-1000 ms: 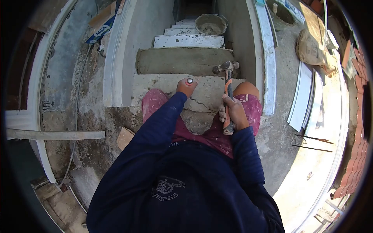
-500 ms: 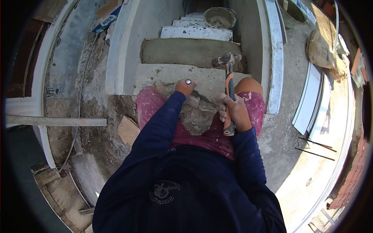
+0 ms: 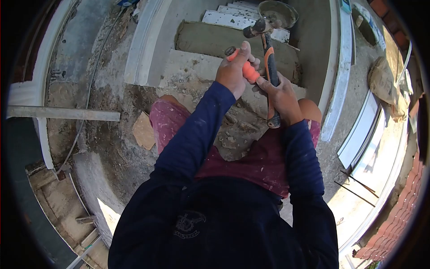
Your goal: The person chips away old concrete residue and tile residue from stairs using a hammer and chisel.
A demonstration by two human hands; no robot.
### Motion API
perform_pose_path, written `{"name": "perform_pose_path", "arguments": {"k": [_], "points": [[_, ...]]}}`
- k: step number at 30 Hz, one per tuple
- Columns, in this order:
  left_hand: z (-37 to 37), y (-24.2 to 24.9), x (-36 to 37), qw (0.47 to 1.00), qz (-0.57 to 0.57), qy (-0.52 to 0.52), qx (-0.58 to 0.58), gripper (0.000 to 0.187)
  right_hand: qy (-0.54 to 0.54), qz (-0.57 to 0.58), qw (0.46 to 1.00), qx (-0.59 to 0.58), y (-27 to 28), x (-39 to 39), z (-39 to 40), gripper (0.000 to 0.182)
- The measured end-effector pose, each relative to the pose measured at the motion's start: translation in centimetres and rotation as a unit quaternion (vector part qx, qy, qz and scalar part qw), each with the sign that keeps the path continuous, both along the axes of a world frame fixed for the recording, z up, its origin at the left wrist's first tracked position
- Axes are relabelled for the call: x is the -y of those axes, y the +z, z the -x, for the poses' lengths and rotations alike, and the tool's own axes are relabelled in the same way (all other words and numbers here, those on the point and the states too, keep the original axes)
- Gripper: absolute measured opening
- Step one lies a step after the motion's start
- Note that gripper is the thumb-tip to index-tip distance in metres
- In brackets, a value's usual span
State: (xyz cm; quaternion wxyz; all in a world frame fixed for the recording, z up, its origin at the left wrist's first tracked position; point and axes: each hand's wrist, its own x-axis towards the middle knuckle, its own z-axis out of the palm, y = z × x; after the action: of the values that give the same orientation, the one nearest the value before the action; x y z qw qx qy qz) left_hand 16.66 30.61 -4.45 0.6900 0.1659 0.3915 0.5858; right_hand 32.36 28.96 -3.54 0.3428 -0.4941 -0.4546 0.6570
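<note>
My left hand is closed around an orange-handled tool, which has a round metal end at its upper left. The tool's other end reaches to my right hand, whose fingers wrap the black and orange handle of a hammer. The hammer stands nearly upright in view, its dusty head up near a bucket. Below both hands, between my knees, lies broken rubble at the edge of a chipped concrete step.
A bucket of grey mix sits on the white-edged stairs. Walls flank the stairs. A flat stone piece lies at left, near a long bar. At right are a sack, pale panels and thin rods.
My left hand has risen and moved right toward the hammer, and the orange handle now shows. The hammer and my right hand are higher up. The view has shifted.
</note>
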Motion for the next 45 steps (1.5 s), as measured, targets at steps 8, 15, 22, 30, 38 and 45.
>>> {"name": "perform_pose_path", "arguments": {"k": [8,15,22,30,38,45], "points": [[7.6,-13.6,5.6,0.626,-0.048,-0.421,-0.655,0.067,0.028,0.073,0.992,0.099,-1.6,0.0,-2.3,0.021],[5.4,-17.1,9.2,0.366,-0.034,-0.629,-0.685,0.044,-0.041,0.103,0.993,0.028,-2.1,-0.8,-2.1,0.019],[16.3,-15.8,7.3,0.370,0.055,-0.579,-0.724,0.051,-0.027,0.090,0.995,0.026,-0.4,-0.1,-1.5,0.016],[31.0,-12.7,5.9,0.264,0.106,-0.633,-0.720,0.058,-0.021,0.100,0.995,0.018,-0.1,0.8,-1.8,0.017],[6.8,-15.6,8.0,0.505,-0.226,-0.474,-0.685,0.055,-0.058,0.105,0.993,0.017,0.1,1.0,-2.0,0.018],[0.4,-22.6,15.0,0.439,-0.142,-0.594,-0.659,0.041,-0.055,0.124,0.990,0.030,-0.1,1.5,-2.2,0.019]]}}
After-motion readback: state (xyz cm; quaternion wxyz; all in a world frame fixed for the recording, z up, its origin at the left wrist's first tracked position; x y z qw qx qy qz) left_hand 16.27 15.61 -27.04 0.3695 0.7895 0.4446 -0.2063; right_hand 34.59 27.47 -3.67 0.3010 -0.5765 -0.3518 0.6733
